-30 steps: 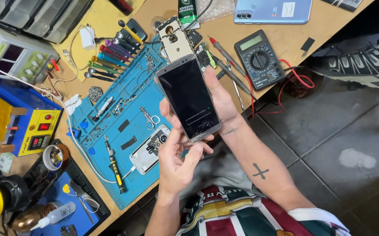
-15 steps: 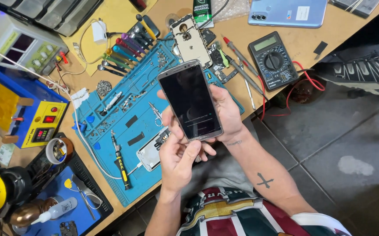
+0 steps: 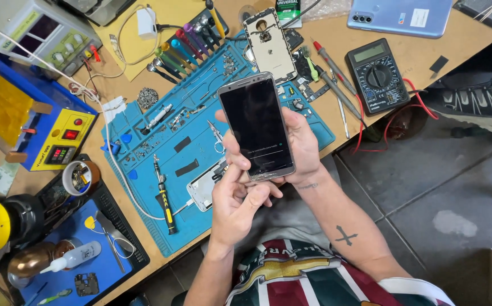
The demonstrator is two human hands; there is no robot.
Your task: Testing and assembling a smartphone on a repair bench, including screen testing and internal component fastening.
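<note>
A dark-screened smartphone [image 3: 255,124] with a grey frame is held upright above the blue work mat [image 3: 144,170]. My right hand [image 3: 305,150] cups it from behind and from the right side, fingers wrapped around its edge. My left hand [image 3: 234,209] comes up from below, with its thumb pressed on the lower part of the screen. A faint line of light shows on the dark screen. My right forearm carries a small cross tattoo.
On the mat lie an opened phone frame [image 3: 270,45], a white phone part [image 3: 206,187], tweezers [image 3: 216,135], a black-and-yellow pen tool [image 3: 164,198] and coloured screwdrivers [image 3: 183,51]. A multimeter [image 3: 377,73], a blue phone [image 3: 399,16], a yellow-blue machine [image 3: 25,119] and a tape roll [image 3: 79,177] surround it.
The phone and both hands sit lower and further right over the mat. The left thumb has moved onto the lower screen, where a faint line of light now shows.
</note>
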